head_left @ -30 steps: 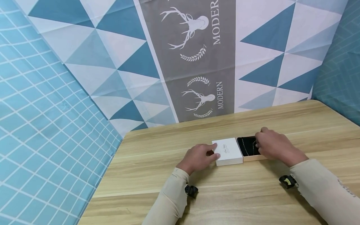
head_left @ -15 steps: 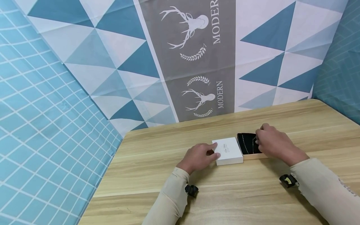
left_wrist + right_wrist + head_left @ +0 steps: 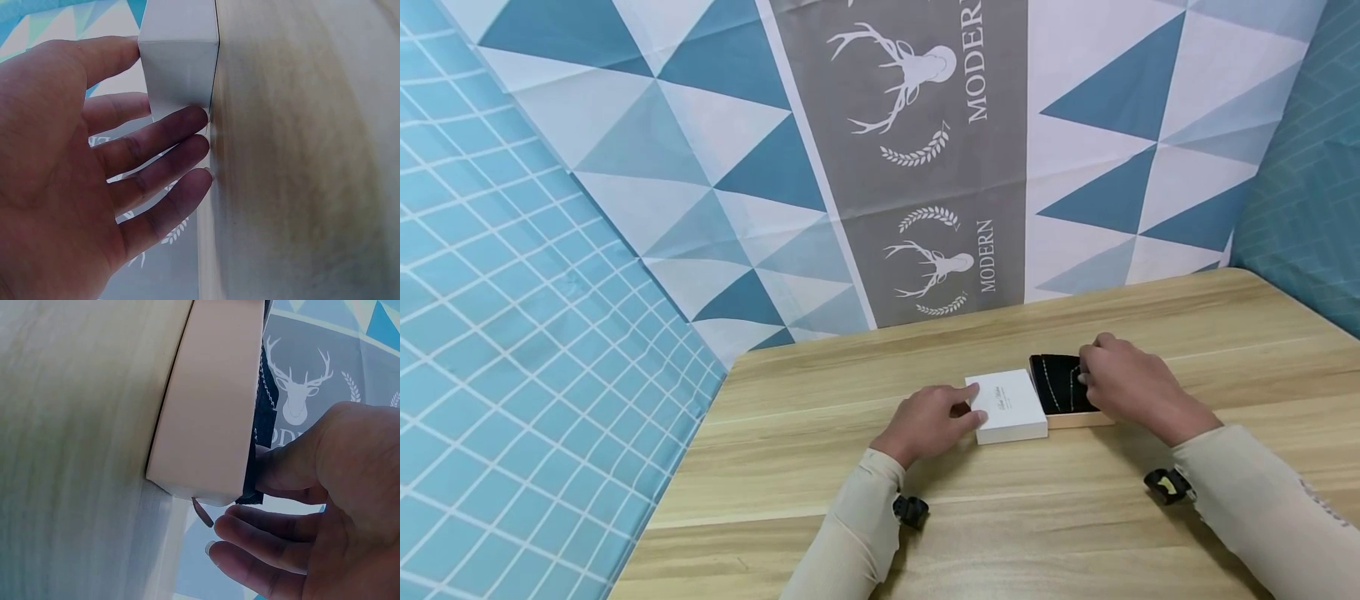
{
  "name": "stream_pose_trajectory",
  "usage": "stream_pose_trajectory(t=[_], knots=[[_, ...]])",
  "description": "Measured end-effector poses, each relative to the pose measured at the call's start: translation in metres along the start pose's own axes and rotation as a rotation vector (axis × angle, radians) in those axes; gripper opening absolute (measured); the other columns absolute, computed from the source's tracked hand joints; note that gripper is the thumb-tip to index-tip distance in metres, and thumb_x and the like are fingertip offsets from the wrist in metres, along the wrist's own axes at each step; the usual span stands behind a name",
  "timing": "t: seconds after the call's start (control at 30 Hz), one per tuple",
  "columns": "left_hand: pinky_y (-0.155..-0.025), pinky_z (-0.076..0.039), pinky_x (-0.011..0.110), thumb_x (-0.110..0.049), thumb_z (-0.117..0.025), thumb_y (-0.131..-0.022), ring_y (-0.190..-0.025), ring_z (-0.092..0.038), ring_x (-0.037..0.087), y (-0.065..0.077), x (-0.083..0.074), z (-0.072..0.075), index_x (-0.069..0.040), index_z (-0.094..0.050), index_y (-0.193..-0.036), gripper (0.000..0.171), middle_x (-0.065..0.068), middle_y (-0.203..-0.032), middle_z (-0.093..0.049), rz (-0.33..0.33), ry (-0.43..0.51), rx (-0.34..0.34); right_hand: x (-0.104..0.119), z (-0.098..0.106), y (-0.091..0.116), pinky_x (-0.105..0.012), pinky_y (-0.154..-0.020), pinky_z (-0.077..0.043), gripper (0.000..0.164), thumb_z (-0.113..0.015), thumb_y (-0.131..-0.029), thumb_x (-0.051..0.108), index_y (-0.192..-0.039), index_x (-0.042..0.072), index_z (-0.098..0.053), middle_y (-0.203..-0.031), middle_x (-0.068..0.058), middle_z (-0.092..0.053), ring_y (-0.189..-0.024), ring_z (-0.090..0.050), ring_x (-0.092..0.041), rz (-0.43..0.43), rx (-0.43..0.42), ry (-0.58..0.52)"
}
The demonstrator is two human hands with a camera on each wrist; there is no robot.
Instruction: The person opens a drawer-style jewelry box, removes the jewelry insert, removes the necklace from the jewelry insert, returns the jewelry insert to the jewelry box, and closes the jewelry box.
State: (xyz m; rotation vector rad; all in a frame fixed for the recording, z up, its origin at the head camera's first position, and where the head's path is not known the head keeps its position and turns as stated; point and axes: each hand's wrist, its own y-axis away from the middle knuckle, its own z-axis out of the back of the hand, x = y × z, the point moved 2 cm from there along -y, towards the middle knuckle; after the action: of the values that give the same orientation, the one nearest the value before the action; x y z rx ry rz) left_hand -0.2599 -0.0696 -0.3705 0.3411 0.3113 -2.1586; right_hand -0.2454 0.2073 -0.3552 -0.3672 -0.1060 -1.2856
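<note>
One tabletop (image 3: 1037, 517): two hands (image 3: 931, 419) (image 3: 1129, 385) touching one white box (image 3: 1011, 408), one black insert (image 3: 1057, 387).

Head view: grey wall panel (image 3: 925, 185) reads "MODERN", sideways, in white capitals; above it, the same lettering is cut off after "MODER" by the frame edge. White box (image 3: 1009, 407): script on top, too small to read. Right sleeve (image 3: 1255, 492): marking illegible.

Open worktop (image 3: 1022, 525) is stretching between the sleeves (image 3: 850, 525); the white box (image 3: 1007, 404) and right hand (image 3: 1131, 383) are flanking the black insert (image 3: 1058, 382).
</note>
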Motion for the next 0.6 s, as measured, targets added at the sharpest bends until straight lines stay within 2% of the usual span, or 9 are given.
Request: stream_pose_trajectory(t=[0.2, 0.6], knots=[[-0.084, -0.047, 0.024, -0.044, -0.059, -0.1, -0.088, -0.056, 0.002, -0.0003, 0.0004, 0.0, -0.022, -0.057, -0.143, 0.048, -0.009, -0.114, -0.07, -0.001, 0.001, 0.0, -0.0007, 0.0008, -0.0001, -0.037, -0.051, -0.045, 0.011, -0.063, -0.093, 0.004, -0.099, -0.004, -0.065, -0.092, -0.015, -0.057, -0.069, -0.054, -0.021, -0.011, -0.003, -0.006], [-0.086, -0.047, 0.025, -0.044, -0.059, -0.1, -0.09, -0.057, 0.002, -0.0008, 0.001, -0.0002, -0.023, -0.057, -0.143, 0.048, -0.011, -0.11, -0.07, 0.005, -0.001, 0.003, -0.001, 0.0017, -0.0015, -0.035, -0.049, -0.041, 0.007, -0.059, -0.096, 0.005, -0.093, -0.002, -0.062, -0.082, -0.01, -0.058, -0.06, -0.051, -0.019, -0.025, -0.033, -0.018]])
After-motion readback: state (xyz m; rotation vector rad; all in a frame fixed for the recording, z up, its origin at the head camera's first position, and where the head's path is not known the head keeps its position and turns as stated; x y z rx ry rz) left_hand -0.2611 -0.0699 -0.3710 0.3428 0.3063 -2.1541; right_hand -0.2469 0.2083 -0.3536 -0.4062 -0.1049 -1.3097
